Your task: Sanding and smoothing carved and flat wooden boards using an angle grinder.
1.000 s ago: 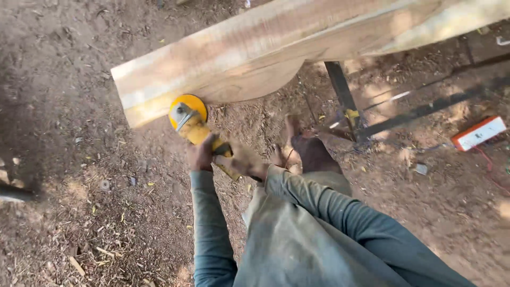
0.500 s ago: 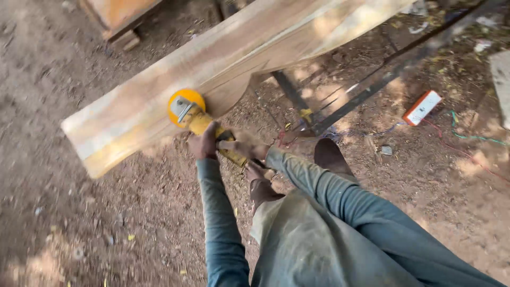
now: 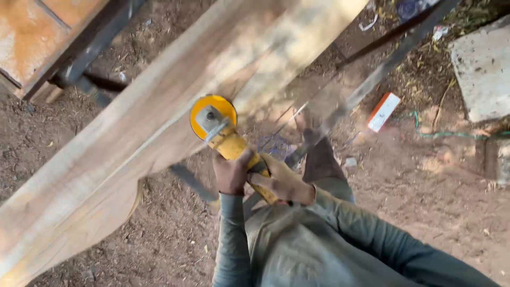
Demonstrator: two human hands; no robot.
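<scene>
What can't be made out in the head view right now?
- Angle grinder: its handle is covered by the left hand and right hand; any cord is unseen.
- Grinder disc: the yellow guard hides its contact with the wooden beam.
- Beam: both ends are cut off by the frame; the upper part is motion-blurred.
- Orange-and-white box: too small to identify.

Both arms reach up the frame from its lower centre, sleeved in grey-blue to the wrists. The left hand (image 3: 229, 172) sits just left of centre, its back toward the camera, fingers (image 3: 237, 159) curled closed in a grip with the wrist straight above a near-vertical forearm. The right hand (image 3: 281, 183) lies just beside it, to the right and slightly lower, touching it, knuckles up and fingers wrapped tight. The right forearm slants down toward the lower right, elbow bent.
</scene>
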